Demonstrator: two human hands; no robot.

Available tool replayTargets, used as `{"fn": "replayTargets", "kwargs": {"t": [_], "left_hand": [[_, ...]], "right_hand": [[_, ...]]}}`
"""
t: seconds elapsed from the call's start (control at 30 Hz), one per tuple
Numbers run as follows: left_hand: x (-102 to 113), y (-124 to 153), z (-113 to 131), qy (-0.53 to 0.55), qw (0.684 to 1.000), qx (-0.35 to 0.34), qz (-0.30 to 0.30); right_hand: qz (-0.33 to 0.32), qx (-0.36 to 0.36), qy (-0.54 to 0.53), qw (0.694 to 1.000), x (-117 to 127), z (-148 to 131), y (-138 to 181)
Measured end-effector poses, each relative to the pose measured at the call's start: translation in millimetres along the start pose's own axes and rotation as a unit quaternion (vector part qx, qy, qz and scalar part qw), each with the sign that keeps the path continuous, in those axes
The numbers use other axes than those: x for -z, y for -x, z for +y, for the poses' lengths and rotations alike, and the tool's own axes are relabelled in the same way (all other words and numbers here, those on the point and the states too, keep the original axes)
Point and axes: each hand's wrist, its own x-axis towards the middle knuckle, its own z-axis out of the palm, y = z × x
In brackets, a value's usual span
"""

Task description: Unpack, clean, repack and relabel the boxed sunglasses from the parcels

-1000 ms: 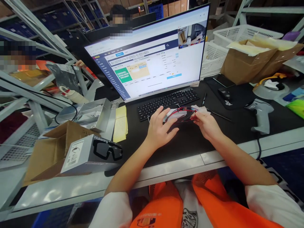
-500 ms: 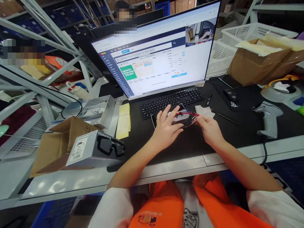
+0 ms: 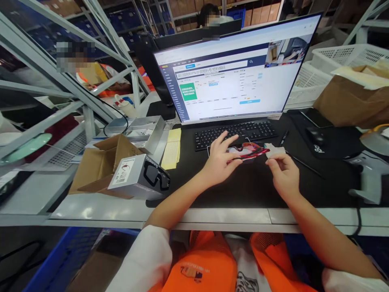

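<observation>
My left hand (image 3: 219, 161) grips red-framed sunglasses (image 3: 251, 153) in a clear wrapper, just in front of the black keyboard (image 3: 235, 134). The fingers curl around the left end of the frame. My right hand (image 3: 284, 172) hovers beside the right end of the sunglasses, its fingers bent and apart, holding nothing I can make out. A small white cloth (image 3: 275, 149) lies under the right tip of the glasses.
A large monitor (image 3: 234, 71) stands behind the keyboard. A grey sunglasses box (image 3: 138, 176) leans on an open cardboard box (image 3: 101, 166) at left. Mouse (image 3: 314, 135), pen (image 3: 282, 138), phone and barcode scanner (image 3: 367, 174) lie at right, near white baskets. Other people sit behind the shelving.
My right hand has let go of the right end of the sunglasses and drawn back slightly. My left hand keeps hold of them. My view has shifted left and lower.
</observation>
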Motion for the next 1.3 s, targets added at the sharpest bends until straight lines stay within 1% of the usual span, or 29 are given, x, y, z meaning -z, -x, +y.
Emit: {"fn": "replayTargets", "kwargs": {"t": [0.07, 0.13, 0.2, 0.27, 0.37, 0.47, 0.57, 0.63, 0.67, 0.77, 0.83, 0.9, 0.93, 0.97, 1.03, 1.1, 1.13, 1.2, 1.23, 1.3], "left_hand": [[4, -1, -3, 0.025, 0.999, 0.028, -0.018], [7, -1, -1, 0.038, 0.998, 0.043, -0.040], [8, 0, 3, 0.048, 0.996, 0.045, -0.065], [7, 0, 8, 0.068, 0.993, 0.044, -0.092], [6, 1, 8, 0.128, 0.982, 0.060, -0.125], [4, -1, 1, 0.221, 0.959, 0.088, -0.152], [1, -1, -4, 0.308, 0.932, 0.112, -0.157], [0, 0, -3, 0.335, 0.925, 0.121, -0.136], [-1, 1, -2, 0.340, 0.925, 0.122, -0.116], [-5, 3, 3, 0.363, 0.925, 0.106, -0.030], [-9, 5, 4, 0.381, 0.920, 0.092, 0.033], [-15, 6, 3, 0.386, 0.914, 0.095, 0.080], [-18, 6, 1, 0.385, 0.912, 0.107, 0.093], [-22, 6, -1, 0.380, 0.911, 0.125, 0.101], [-27, 7, -4, 0.359, 0.914, 0.159, 0.100], [-29, 8, -6, 0.313, 0.931, 0.157, 0.103], [-30, 9, -5, 0.277, 0.944, 0.138, 0.113], [-29, 13, 0, 0.175, 0.970, 0.064, 0.155], [-29, 14, 4, 0.115, 0.977, 0.013, 0.179], [-31, 17, 12, -0.011, 0.973, -0.092, 0.211]], "right_hand": [[0.029, 0.132, 0.084, 0.987, 0, -4, 0], [0.021, 0.225, 0.163, 0.960, -1, -8, -1], [0.004, 0.272, 0.225, 0.936, -1, -11, -1], [-0.013, 0.295, 0.274, 0.916, -1, -13, -2], [-0.027, 0.301, 0.321, 0.898, 1, -12, -4], [-0.032, 0.278, 0.340, 0.898, 4, -10, -4], [-0.015, 0.248, 0.355, 0.901, 5, -8, -4], [0.012, 0.235, 0.363, 0.901, 6, -6, -5], [0.025, 0.226, 0.367, 0.902, 7, -5, -6], [0.060, 0.170, 0.369, 0.912, 10, -2, -12], [0.076, 0.110, 0.324, 0.937, 12, -1, -16], [0.074, 0.042, 0.214, 0.973, 13, 0, -20], [0.071, 0.017, 0.147, 0.986, 14, 1, -21], [0.071, 0.002, 0.084, 0.994, 13, 1, -21], [0.080, 0.005, -0.015, 0.997, 13, 1, -21], [0.089, 0.020, -0.084, 0.992, 13, -2, -21], [0.090, 0.024, -0.111, 0.989, 13, -5, -21], [0.088, 0.028, -0.154, 0.984, 12, -14, -21], [0.087, 0.029, -0.168, 0.981, 11, -20, -21], [0.083, 0.026, -0.195, 0.977, 7, -36, -21]]}}
